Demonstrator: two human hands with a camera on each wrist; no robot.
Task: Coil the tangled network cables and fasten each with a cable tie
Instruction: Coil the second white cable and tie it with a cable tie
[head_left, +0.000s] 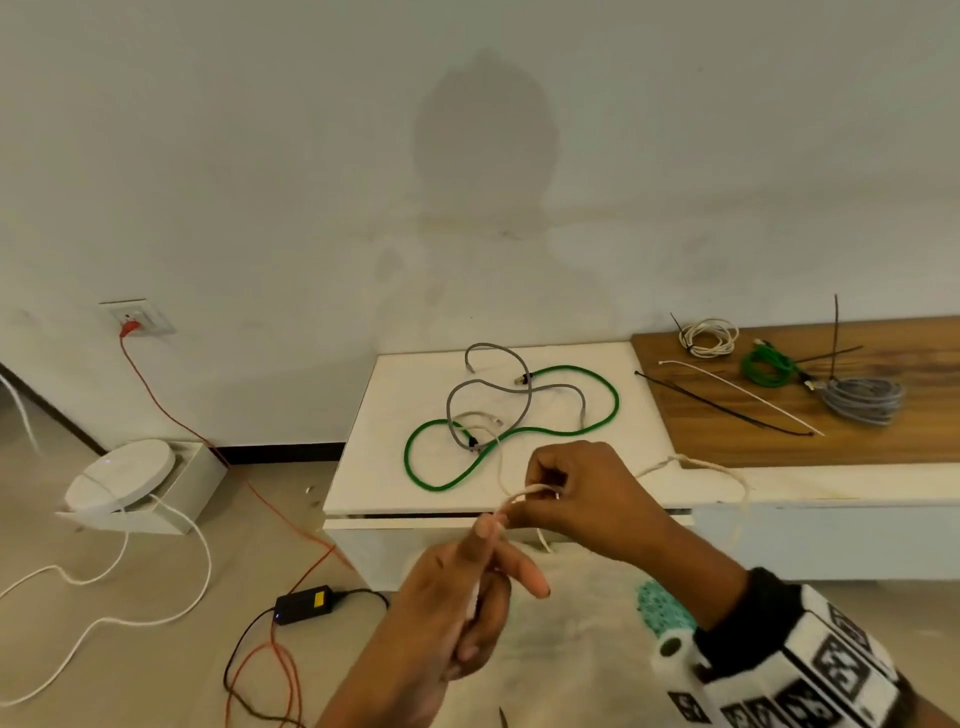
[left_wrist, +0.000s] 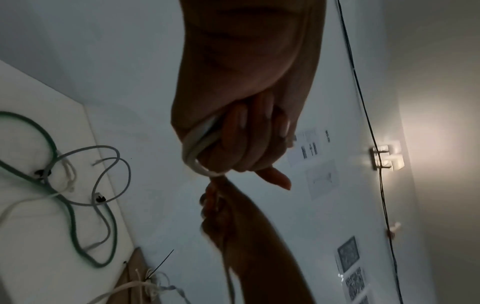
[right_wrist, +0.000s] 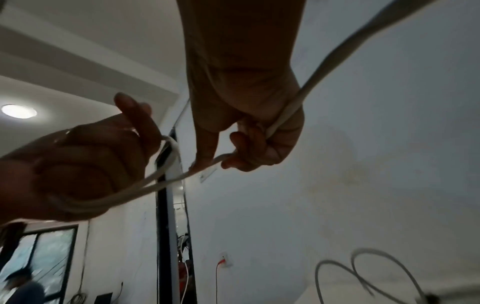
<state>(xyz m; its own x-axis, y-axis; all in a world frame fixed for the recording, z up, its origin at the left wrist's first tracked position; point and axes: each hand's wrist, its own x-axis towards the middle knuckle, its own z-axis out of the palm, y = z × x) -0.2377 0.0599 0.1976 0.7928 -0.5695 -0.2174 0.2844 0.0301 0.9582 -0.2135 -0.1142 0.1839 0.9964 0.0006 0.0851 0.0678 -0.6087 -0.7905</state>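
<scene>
Above the white table (head_left: 363, 467), both hands grip what looks like a white cable (head_left: 530, 491): left hand (head_left: 457, 597), right hand (head_left: 576, 488).

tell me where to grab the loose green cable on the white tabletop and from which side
Take the loose green network cable at its wide right-hand bend, coming straight down from above. There it lies flat on the white tabletop with no other cable crossing it; toward the middle and left the grey cable lies tangled across it.

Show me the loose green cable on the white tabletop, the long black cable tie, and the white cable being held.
green cable (head_left: 613, 402), head view, right bend.
black cable tie (head_left: 727, 408), head view, mid-strap.
white cable (right_wrist: 288, 110), right wrist view, stretch beside the palm.
</scene>
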